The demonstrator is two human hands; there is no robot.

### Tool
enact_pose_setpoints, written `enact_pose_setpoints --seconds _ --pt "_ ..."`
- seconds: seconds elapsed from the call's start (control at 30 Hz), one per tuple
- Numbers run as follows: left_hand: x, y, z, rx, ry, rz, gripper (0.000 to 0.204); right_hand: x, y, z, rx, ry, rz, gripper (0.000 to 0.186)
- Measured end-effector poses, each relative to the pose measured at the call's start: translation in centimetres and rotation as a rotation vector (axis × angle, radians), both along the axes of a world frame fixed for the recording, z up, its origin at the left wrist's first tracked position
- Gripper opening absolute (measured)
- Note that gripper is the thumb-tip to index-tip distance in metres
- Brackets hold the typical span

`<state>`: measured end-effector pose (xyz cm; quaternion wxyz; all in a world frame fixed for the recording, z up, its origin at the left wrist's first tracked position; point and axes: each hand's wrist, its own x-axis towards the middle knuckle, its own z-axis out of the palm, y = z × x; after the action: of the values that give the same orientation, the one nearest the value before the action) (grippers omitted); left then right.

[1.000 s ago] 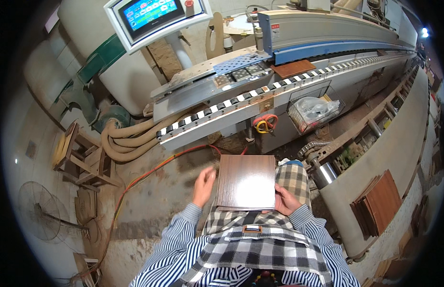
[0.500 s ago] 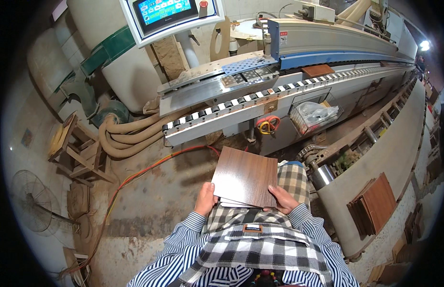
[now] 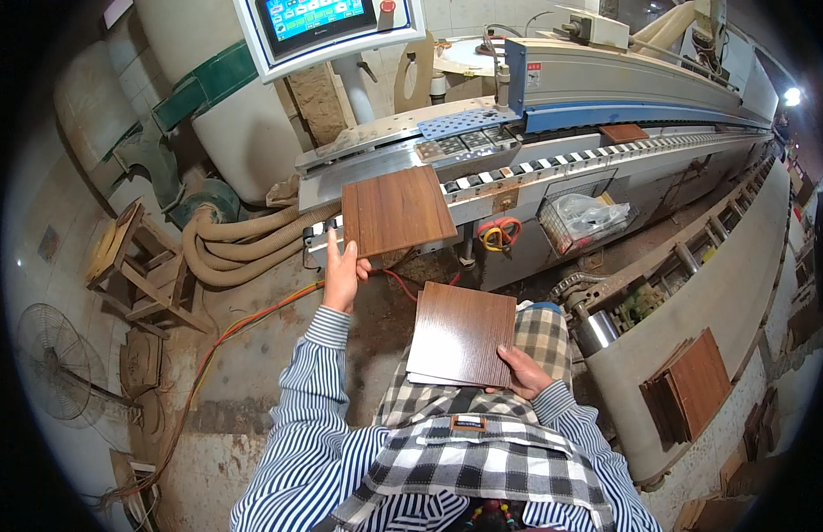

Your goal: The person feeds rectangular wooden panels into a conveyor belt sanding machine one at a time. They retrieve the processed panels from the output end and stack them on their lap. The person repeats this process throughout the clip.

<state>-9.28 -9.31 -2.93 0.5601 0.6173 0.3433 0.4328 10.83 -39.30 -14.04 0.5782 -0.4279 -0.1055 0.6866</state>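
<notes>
My left hand [image 3: 344, 273] grips a square brown wood-grain panel [image 3: 399, 213] by its near left corner, holding it out over the near end of the machine's roller rail [image 3: 482, 179]. At my lap, my right hand [image 3: 523, 371] is closed on the right edge of a small stack of wood-grain panels [image 3: 463, 333], with white showing at the lower edge. The stack lies over my checked apron [image 3: 535, 346]. Another brown panel [image 3: 624, 133] sits farther along the machine, by the blue guide.
A control screen [image 3: 315, 19] stands at the back left. Red and yellow scissors [image 3: 500, 234] hang below the rail beside a wire basket [image 3: 566, 232]. More brown panels [image 3: 695, 381] lie on the conveyor belt [image 3: 620, 390] at right. Hoses [image 3: 252, 257], a stool [image 3: 145, 275] and a fan [image 3: 61, 368] are left.
My left hand has lifted one panel off the stack and carried it forward and left to the rail. My right hand keeps the rest at my lap. The panel on the machine has moved farther along.
</notes>
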Motion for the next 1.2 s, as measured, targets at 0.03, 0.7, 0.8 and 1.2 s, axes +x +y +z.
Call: enact_pose_setpoints --seconds 0.03,0.7,0.8,1.2 --pt "0.5 0.1 1.3 0.089 0.063 0.005 0.055 0.1 0.0 -0.2 0.016 0.006 0.0 0.048" --pt "6.3 8.9 4.5 0.708 1.02 0.294 0.053 0.5 -0.2 -0.6 0.032 0.083 -0.003 0.049" --pt "6.4 9.5 3.4 0.687 0.964 0.269 0.057 0.5 -0.4 -0.4 0.052 0.118 -0.023 0.05" --pt "3.8 11.6 1.6 0.692 0.74 0.156 0.045 0.6 -0.4 -0.6 0.065 0.119 -0.029 0.05"
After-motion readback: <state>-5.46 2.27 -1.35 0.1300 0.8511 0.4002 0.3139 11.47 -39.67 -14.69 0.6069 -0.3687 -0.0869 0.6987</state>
